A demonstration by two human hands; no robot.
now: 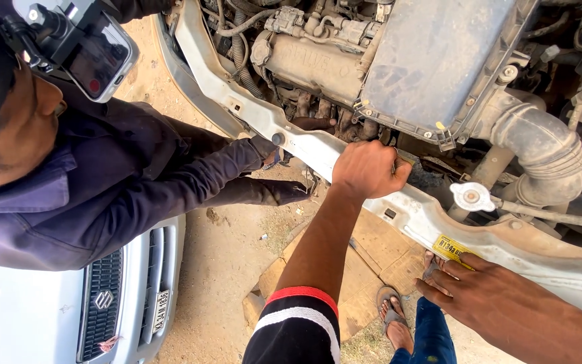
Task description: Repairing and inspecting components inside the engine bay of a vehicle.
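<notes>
A white front crossmember (pixel 304 145) of a car runs diagonally from upper left to lower right below the open engine bay. My left hand (pixel 368 168), on an arm with a black, red and white sleeve, is closed in a fist over the crossmember's top edge. My right hand (pixel 469 290) lies flat with fingers spread against the crossmember's lower edge, just below a yellow sticker (pixel 453 248). A white radiator cap (pixel 473 197) sits just behind the crossmember between my hands.
A co-worker in a dark purple shirt (pixel 102 189) crouches at the left, a sleeve (pixel 237 158) reaching under the crossmember. The engine (pixel 318 61), air box (pixel 439 61) and ribbed hose (pixel 547 148) fill the top. A silver bumper with grille (pixel 102 303) and cardboard (pixel 372 256) lie on sandy ground.
</notes>
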